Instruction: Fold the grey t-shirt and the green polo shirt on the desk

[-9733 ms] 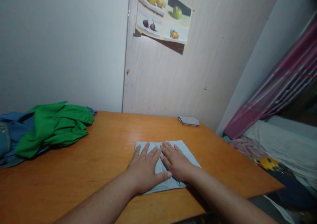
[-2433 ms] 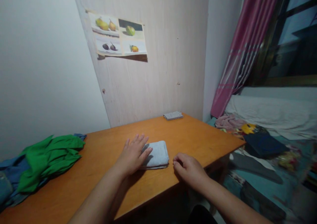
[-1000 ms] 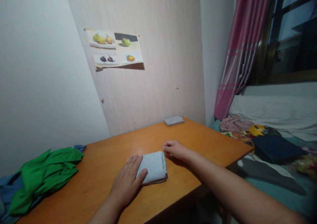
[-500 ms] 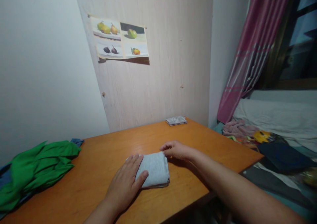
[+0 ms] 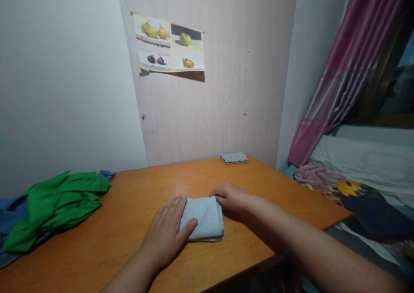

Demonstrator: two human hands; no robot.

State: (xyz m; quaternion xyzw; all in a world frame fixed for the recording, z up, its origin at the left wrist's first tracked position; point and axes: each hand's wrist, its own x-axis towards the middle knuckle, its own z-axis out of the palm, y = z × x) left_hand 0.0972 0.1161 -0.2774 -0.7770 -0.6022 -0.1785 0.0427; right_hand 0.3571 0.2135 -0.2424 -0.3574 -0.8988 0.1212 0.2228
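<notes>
A small folded light-grey cloth lies on the orange wooden table near its front edge. My left hand rests flat on the cloth's left side, fingers stretched out and the thumb over its front corner. My right hand sits at the cloth's far right corner with its fingers curled, pinching the cloth's edge.
A green garment lies on blue clothes at the table's left end. A small folded checked cloth sits at the back by the wall. A fruit poster hangs above. A bed with clothes and a curtain stand to the right.
Since half a second ago both hands stay on the folded cloth; the right hand has closed in slightly on its corner. The view has shifted a little to the left.
</notes>
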